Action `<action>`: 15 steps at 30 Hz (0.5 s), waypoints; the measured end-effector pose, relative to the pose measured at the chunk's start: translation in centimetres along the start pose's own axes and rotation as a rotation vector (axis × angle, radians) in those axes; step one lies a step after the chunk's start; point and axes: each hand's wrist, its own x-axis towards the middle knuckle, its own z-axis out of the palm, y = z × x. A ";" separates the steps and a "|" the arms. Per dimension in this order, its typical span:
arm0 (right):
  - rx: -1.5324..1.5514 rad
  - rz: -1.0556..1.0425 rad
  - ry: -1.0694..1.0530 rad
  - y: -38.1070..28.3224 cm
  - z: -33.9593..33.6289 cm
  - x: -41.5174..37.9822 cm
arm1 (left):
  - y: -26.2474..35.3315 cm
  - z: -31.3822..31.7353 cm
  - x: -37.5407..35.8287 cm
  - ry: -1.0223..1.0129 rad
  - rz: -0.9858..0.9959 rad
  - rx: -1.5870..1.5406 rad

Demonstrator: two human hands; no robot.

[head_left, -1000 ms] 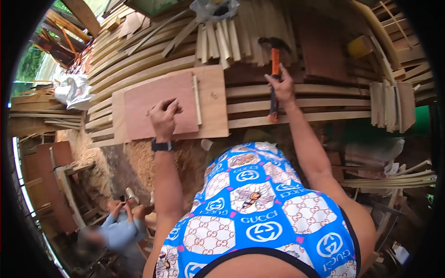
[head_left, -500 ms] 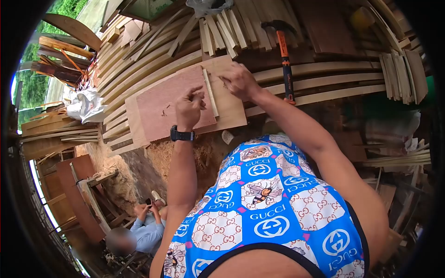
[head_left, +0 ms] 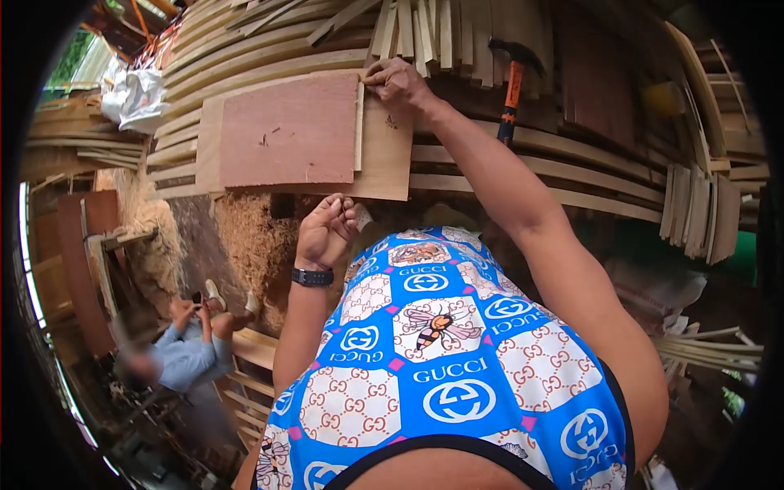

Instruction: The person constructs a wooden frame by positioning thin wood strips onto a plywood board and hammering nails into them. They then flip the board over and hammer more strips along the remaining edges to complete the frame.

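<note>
A reddish plywood sheet (head_left: 290, 131) lies on a larger pale plywood board (head_left: 384, 167). Along its right edge runs a thin wooden strip (head_left: 359, 131). My right hand (head_left: 398, 84) is closed, its fingertips pinching at the strip's far end. My left hand (head_left: 325, 233), wearing a black watch (head_left: 313, 277), hovers just off the near edge of the boards. Its thumb and fingers are pressed together around something small, dark and thin that I cannot make out. Small dark slivers (head_left: 264, 140) lie on the reddish sheet, with more dark bits (head_left: 392, 122) on the pale board.
A claw hammer (head_left: 512, 90) with an orange and black handle rests on the slats right of my right hand. Long wooden slats (head_left: 539, 167) run under the boards. Stacked strips (head_left: 702, 212) stand at right. Another person (head_left: 192, 351) sits at lower left. Sawdust (head_left: 257, 237) covers the ground.
My left hand has pulled back from above the reddish sheet to its near edge. My right hand has moved to the strip's far end. The view has shifted.
</note>
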 end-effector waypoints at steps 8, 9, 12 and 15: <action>0.344 0.095 -0.013 1.1 2.4 1.3 | -1.1 4.3 1.9 0.497 0.596 0.994; 0.254 0.036 0.013 1.0 2.4 1.4 | -1.2 5.7 2.1 0.629 0.747 1.292; 0.141 -0.017 0.028 1.5 3.4 1.8 | -1.1 4.6 4.4 0.787 0.969 1.627; 0.059 0.005 0.001 0.8 2.9 2.0 | -0.6 4.4 5.5 0.820 1.290 2.001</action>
